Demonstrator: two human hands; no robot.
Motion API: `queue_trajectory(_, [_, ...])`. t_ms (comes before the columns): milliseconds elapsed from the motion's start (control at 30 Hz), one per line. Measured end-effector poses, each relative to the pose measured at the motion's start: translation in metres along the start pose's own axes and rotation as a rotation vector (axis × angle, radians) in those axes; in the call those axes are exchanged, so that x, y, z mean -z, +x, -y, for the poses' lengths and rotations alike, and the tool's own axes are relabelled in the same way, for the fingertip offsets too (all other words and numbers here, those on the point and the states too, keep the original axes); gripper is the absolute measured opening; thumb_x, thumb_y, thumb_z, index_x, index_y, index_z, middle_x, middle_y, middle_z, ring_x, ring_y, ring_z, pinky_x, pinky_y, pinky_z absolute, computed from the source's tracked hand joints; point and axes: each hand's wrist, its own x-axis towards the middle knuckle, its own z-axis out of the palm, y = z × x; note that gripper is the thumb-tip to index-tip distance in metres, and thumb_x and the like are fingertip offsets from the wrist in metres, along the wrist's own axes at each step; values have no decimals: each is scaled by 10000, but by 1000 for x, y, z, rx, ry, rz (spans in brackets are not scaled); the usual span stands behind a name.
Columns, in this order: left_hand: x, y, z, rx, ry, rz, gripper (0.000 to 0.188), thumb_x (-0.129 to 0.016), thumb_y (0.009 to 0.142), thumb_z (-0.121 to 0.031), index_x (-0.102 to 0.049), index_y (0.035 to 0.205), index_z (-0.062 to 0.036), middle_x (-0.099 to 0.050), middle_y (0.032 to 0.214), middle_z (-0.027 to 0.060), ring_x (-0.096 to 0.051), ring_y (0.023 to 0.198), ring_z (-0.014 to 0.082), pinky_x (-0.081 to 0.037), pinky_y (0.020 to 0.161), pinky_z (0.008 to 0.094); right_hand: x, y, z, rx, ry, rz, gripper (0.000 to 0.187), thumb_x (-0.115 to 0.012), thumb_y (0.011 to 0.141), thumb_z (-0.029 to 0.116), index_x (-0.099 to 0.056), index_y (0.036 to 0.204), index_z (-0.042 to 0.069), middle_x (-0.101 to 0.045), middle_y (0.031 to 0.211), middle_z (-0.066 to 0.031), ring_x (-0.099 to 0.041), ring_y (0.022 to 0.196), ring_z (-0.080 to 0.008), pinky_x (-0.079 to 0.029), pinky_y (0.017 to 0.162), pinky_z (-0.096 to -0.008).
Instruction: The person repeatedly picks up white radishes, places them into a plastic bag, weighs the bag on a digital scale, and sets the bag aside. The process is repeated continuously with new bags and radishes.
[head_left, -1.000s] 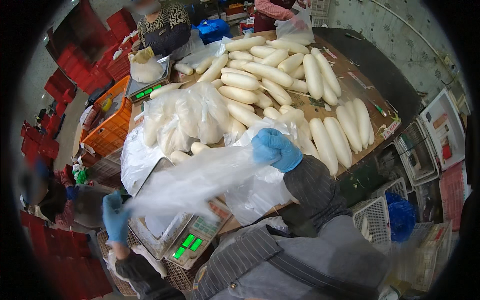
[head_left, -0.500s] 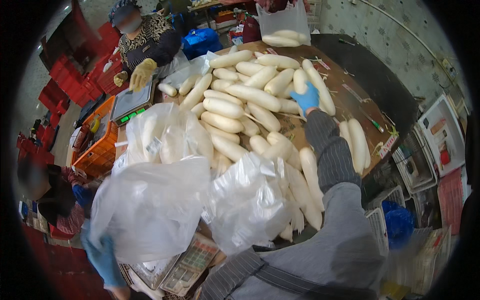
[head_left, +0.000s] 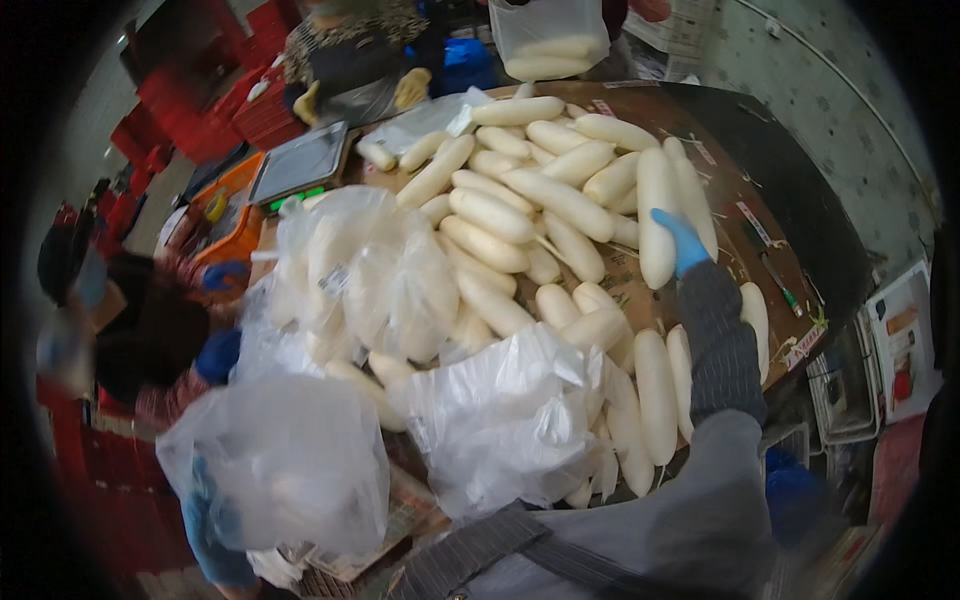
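My right hand (head_left: 682, 243), in a blue glove, grips a long white radish (head_left: 656, 205) at the right side of the heap; its far fingers are hidden behind the radish. My left hand (head_left: 212, 525), also blue-gloved, holds a clear plastic bag (head_left: 285, 460) at the lower left, its fingers partly covered by the film. Beside that bag lies a stack of white plastic bags (head_left: 505, 410). Filled clear bags of radishes (head_left: 385, 270) sit left of the heap of loose white radishes (head_left: 565, 200) on the brown table (head_left: 735, 215).
A scale (head_left: 298, 165) stands at the table's far left beside an orange crate (head_left: 235, 240). A person in gloves (head_left: 360, 70) stands behind it; another (head_left: 150, 320) is at the left. A green-handled knife (head_left: 785, 290) lies at the right edge, near plastic baskets (head_left: 845, 385).
My right hand has drawn the radish off the heap toward me. My left hand and the bag have shifted slightly lower. The view has turned, and the person at the left has come nearer.
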Motion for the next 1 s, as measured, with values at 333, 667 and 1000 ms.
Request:
queue_trajectory(333, [-47,15,1,-20,69,354,501,-641,832,-253,-532,1259,-15,-566,881,-35,-513,698,53,-404,618,198,-186,-233,31,201,330,1051,580,-651,793,274,-460,1292,50,-552,1222,-150,-533,1120,-316,-426,958,-420])
queue_trajectory(667, [40,-44,-24,-340,93,-394,253,-517,950,-241,-590,1130,-79,-484,757,-62,-462,628,37,-350,514,179,-416,-351,-109,952,-889,1309,346,-649,722,210,-641,1039,72,-669,977,-170,-634,847,-382,-514,771,-417])
queue_trajectory(1000, [168,-19,53,-181,334,-153,498,-508,946,-238,-419,1385,-20,-490,1351,34,-513,1070,93,-405,893,225,-302,-203,-20,198,-308,1120,286,-611,837,109,-635,1101,1,-666,983,-86,-630,831,-153,-505,793,-281])
